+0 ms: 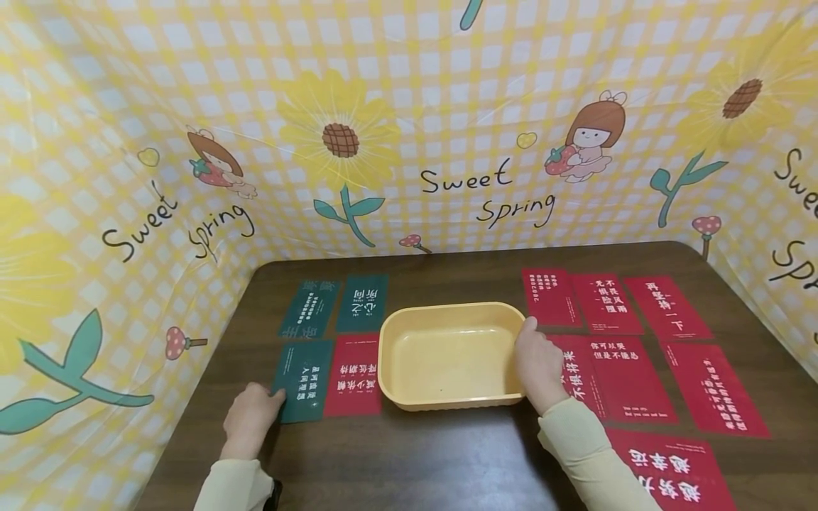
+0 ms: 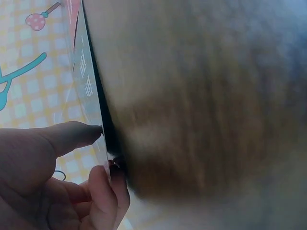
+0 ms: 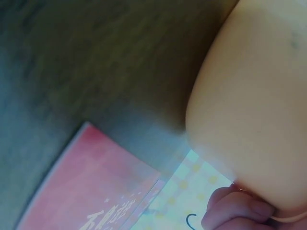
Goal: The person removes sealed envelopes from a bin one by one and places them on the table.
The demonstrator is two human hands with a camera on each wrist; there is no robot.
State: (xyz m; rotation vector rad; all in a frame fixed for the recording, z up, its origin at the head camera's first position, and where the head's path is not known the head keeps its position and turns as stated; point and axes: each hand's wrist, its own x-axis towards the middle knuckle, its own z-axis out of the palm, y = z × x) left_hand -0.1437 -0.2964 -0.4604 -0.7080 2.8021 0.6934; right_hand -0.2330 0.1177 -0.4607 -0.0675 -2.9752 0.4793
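Observation:
A yellow plastic basin stands on the table with its inside bare. My right hand grips the basin's right rim; in the right wrist view curled fingers show below the basin wall. At the left, my left hand is at the near left edge of a dark green card with white writing. The left wrist view shows that card's edge between thumb and fingers, pinched and raised slightly off the table. A red card lies between the green card and the basin.
Two more green cards, one far left and one beside it, lie behind. Several red cards are spread to the right of the basin, partly behind my right arm. A checked cloth with flowers encloses the brown table.

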